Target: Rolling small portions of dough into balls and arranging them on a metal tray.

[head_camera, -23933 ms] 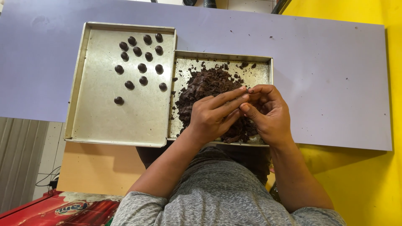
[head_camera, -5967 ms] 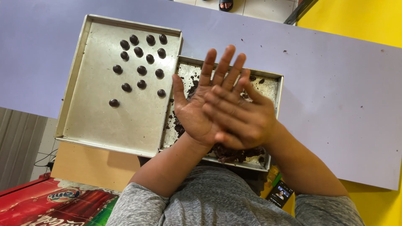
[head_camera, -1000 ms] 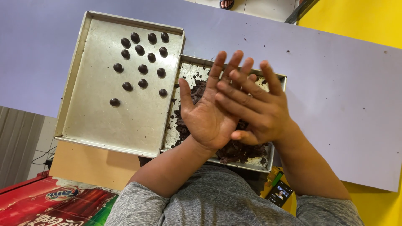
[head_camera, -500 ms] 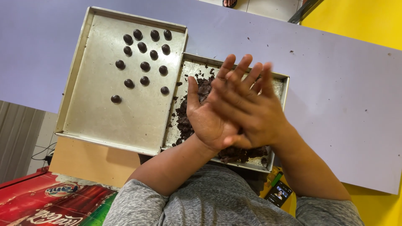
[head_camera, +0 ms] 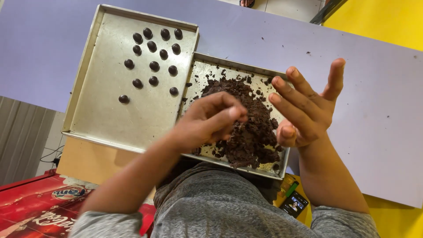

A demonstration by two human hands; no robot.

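A pale lilac table (head_camera: pixel 379 132) is carrying two metal trays set edge to edge. The large baking tray (head_camera: pixel 101 110) on the left is holding rows of small dark rolled balls (head_camera: pixel 153 66) in its far corner, with one ball lying apart nearer the middle. The smaller tray (head_camera: pixel 200 70) beside it is holding a heap of dark crumbly dough (head_camera: pixel 251 128). Half a second ago the two palms were pressed together, rolling above the heap; now they are coming apart, which, as I judge it, is marking the end of one rolling stroke. The left hand (head_camera: pixel 207 119) is lowering over the dough, its fingers curled and pinched together near the heap; whether they are gripping a ball or a pinch of dough I cannot tell, since the fingertips are hiding it. The right hand (head_camera: pixel 308 105) is lifting off to the side, fingers spread and released, holding nothing. Crumbs are scattering across the small tray's floor and the table beyond. A red crate (head_camera: pixel 35 207) and a phone (head_camera: pixel 294 203) are lying below the table's edge; nothing is blocking the path between the trays.
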